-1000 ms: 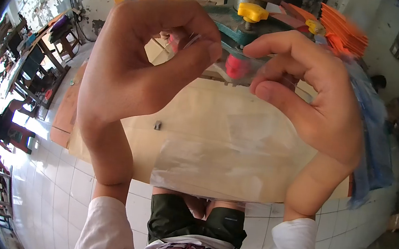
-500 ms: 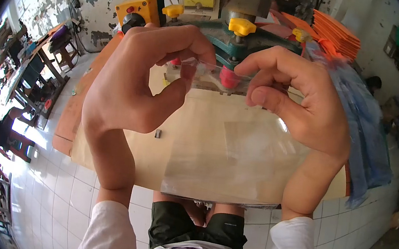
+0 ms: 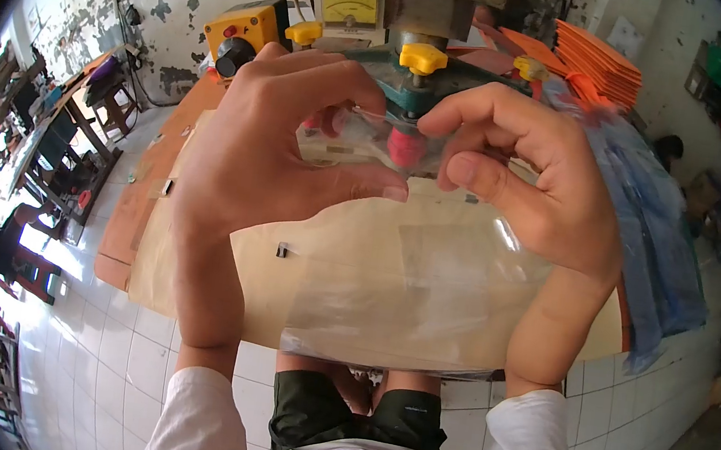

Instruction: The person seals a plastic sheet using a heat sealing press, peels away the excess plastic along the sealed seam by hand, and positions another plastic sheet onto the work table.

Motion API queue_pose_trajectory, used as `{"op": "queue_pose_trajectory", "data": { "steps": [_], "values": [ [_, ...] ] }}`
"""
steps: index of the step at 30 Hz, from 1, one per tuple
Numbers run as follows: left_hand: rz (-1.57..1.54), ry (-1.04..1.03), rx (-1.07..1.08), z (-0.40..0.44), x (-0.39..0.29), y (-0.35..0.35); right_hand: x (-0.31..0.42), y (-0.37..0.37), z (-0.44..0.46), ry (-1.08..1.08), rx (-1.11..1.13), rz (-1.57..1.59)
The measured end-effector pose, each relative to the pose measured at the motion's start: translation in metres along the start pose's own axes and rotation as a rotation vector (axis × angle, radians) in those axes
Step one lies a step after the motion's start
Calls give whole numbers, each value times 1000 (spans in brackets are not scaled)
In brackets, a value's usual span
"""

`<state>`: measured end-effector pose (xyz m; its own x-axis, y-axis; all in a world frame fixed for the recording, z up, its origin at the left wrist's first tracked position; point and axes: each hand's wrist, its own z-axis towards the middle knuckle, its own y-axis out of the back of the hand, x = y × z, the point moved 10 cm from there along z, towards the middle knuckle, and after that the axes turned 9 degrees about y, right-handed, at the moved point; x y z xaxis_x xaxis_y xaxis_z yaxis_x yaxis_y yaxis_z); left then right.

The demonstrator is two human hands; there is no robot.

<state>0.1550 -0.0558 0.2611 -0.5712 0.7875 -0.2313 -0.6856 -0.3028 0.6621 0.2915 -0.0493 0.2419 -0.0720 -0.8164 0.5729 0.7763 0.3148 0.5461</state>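
A thin clear plastic film is raised between my hands above the table. My left hand has its fingers curled at the film's left side, its thumb stretched right along the lower part. My right hand pinches the film's right side between thumb and bent fingers. Its exact edges are hard to make out. Below, a larger clear plastic sheet lies flat on the cream-coloured table covering, reaching the front edge. A small dark piece rests left of that sheet.
Behind my hands stands a green press frame with yellow knobs and a pink-red post. A yellow control box is at back left. Stacked orange sheets and blue plastic lie right. A person is far left.
My left thumb has moved away from the curled fingers and stretches right across the film. My right hand stays bent in nearly the same place. The view has shifted slightly.
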Motion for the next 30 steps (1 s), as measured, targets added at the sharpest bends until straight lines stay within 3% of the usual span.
{"op": "queue_pose_trajectory", "data": {
  "steps": [4, 6, 9, 30],
  "values": [
    [-15, -10, -10, 1, -3, -2, 0, 0, -1, -8, -27, -41],
    [-26, 166, 14, 1, 9, -5, -1, -1, 0, -13, -21, -73],
    [-58, 244, 4, -2, 16, -8, -2, -2, 0, -19, -12, -107],
    [-122, 262, 82, 0, 11, -13, 0, 0, -1, -27, -62, -143]
  ]
}}
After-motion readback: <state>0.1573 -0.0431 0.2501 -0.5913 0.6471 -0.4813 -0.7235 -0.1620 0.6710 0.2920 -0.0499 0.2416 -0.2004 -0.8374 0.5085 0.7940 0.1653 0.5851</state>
